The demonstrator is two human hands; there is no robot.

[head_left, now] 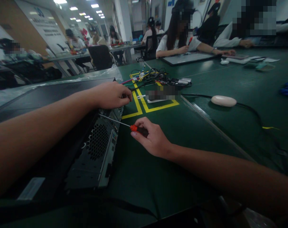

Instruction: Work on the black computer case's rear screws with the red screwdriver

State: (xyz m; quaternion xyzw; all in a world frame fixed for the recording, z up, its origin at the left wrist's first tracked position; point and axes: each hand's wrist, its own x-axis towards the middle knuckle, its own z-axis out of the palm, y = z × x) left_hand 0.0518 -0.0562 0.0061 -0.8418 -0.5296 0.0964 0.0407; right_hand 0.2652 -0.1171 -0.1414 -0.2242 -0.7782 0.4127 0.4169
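A black desktop computer case [82,171] lies on its side at the left, its rear panel with the honeycomb vent [98,142] turned toward the right. My right hand [155,137] grips a screwdriver [133,127] with a red and black handle. Its thin shaft reaches left, and the tip meets the upper edge of the rear panel. Over that panel's far corner rests my left hand [112,95], palm down with the fingers curled in toward the thumb. Whether anything small is between those fingers is hidden.
Beyond the case, a tangle of cables [158,76] lies around yellow tape markings [158,108] on the green table [177,133]. A white oval device [223,101] sits on a black cord at the right. Several people work at tables behind. Clear plastic sheeting [98,74] lies behind the case.
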